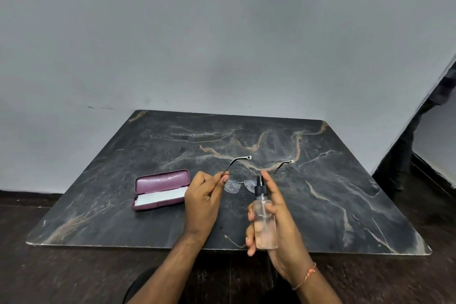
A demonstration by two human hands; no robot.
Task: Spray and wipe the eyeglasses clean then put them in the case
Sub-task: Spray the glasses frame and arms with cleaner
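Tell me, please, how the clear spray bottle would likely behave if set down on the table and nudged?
The spray bottle looks tall and narrow, so it may tip easily. It appears mostly empty, so probably light. Its smooth round body would likely roll on the polished table.

Left hand [202, 196] raised over the tabletop, back toward the camera, fingers curled, thumb and forefinger pinched together at the tips. Left forearm bare, reaching up from the lower middle. Right hand [274, 219] held upright, palm turned leftward, fingers wrapped closed, forefinger stretched up and crooked at the top. Thin orange thread bracelet [307, 275] around the right wrist.
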